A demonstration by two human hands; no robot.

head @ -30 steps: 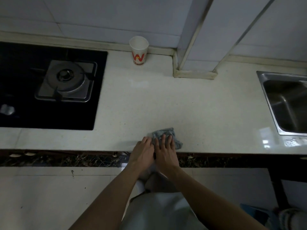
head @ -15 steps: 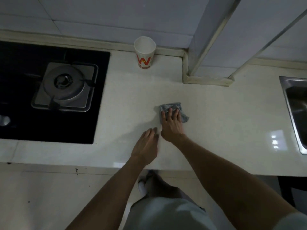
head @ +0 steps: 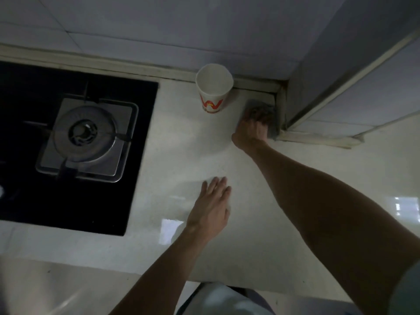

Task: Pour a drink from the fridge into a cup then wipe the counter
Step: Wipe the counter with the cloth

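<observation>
A white paper cup (head: 214, 89) with a red W stands upright at the back of the pale counter (head: 284, 214), against the wall. Just right of it my right hand (head: 252, 128) presses a grey cloth (head: 271, 123) flat on the counter with spread fingers, in the corner where a tiled column meets the wall. My left hand (head: 211, 205) rests flat on the counter nearer the front edge, fingers straight, holding nothing. The inside of the cup looks white; I cannot tell what it holds.
A black glass hob (head: 68, 196) with a gas burner (head: 87, 137) fills the counter's left side. A tiled column (head: 341, 76) juts out at the back right, with a raised sill along its foot. The counter's front edge runs below my left forearm.
My right hand has pushed the cloth from near the front edge to the back corner beside the cup. My left hand stayed flat on the counter. The view moved closer and left; the sink left view.
</observation>
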